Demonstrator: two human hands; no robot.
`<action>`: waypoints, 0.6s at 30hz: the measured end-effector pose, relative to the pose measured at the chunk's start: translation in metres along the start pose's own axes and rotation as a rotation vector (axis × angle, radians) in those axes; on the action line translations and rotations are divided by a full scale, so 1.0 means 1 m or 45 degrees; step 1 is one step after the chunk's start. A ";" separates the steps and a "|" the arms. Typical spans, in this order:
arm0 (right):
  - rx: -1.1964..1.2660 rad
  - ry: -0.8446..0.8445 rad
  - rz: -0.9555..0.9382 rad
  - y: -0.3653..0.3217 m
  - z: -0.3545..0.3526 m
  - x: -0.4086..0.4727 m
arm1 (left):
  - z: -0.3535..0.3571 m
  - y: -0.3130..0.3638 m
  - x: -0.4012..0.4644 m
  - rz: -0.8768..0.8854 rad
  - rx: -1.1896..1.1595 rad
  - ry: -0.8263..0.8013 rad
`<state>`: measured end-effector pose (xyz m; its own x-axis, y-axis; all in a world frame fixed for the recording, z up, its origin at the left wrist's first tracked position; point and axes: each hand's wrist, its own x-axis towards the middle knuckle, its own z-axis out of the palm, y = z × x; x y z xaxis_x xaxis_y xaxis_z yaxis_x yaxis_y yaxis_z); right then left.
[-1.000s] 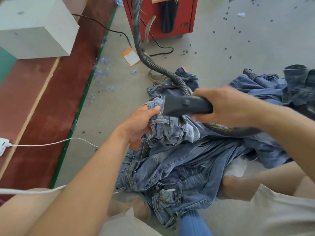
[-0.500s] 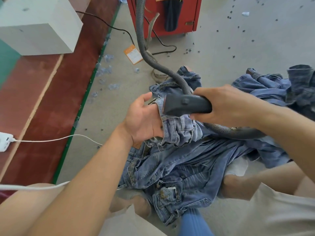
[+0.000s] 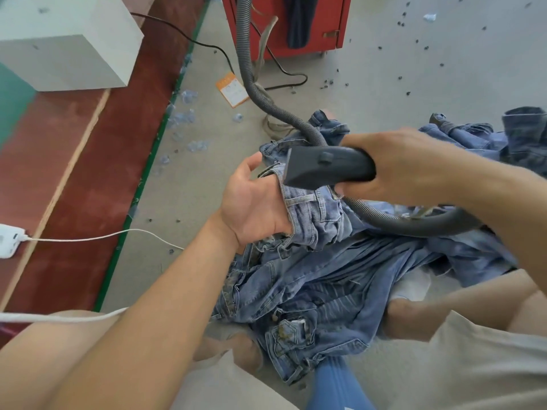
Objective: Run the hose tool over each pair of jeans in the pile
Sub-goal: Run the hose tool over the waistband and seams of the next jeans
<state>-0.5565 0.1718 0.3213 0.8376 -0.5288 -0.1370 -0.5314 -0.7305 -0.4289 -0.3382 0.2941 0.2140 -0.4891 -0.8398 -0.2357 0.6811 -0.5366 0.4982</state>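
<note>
1. Nearest the camera, the person's bare knees and light shorts (image 3: 473, 365) frame the heap; a blue ribbed object (image 3: 334, 386) pokes up between them, and I cannot tell what it is

2. The pile of jeans (image 3: 319, 294) lies crumpled on the grey floor (image 3: 384, 93) between the knees, several pairs tangled together, with more denim (image 3: 503, 140) trailing off to the right

3. The left hand (image 3: 254, 205) is palm-up with its fingers tucked inside a lifted waistband (image 3: 307, 214); the thumb stands free, so it holds the cloth from within, though the fingers themselves are hidden

4. The right hand (image 3: 414, 164) is wrapped firmly round the handle of the hose tool (image 3: 328, 167), whose flat dark nozzle sits at the top edge of that raised waistband, just beside the left thumb

5. The ribbed grey hose (image 3: 257, 93) loops under the right forearm, across the denim and back to the red machine (image 3: 284, 25)

6. Likely risks: the nozzle could catch the loose waistband or brush the left thumb so close by; the hose draped over the heap may drag other pairs along; tangled pairs could be skipped

7. Farther off: an orange tag (image 3: 232, 89), scattered dark bits, a white block (image 3: 68, 42) and a white cable (image 3: 97, 238) on the left
</note>
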 end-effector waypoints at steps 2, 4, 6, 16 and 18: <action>-0.077 -0.046 0.009 0.002 -0.002 -0.003 | -0.001 0.001 0.002 -0.003 -0.017 -0.003; -0.185 -0.136 -0.026 -0.002 0.006 -0.005 | -0.001 0.000 0.004 -0.007 0.020 0.060; -0.211 -0.180 -0.073 -0.007 0.017 -0.004 | 0.002 0.001 0.005 -0.003 0.092 0.160; -0.065 -0.058 0.039 0.026 -0.001 -0.008 | -0.007 0.026 -0.003 0.312 0.349 0.705; -0.192 -0.157 0.072 0.028 0.008 -0.008 | -0.007 0.027 -0.005 0.296 0.342 0.717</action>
<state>-0.5772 0.1587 0.3034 0.8100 -0.5207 -0.2696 -0.5833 -0.7625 -0.2800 -0.3139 0.2831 0.2224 0.0631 -0.8855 -0.4604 0.5397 -0.3578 0.7621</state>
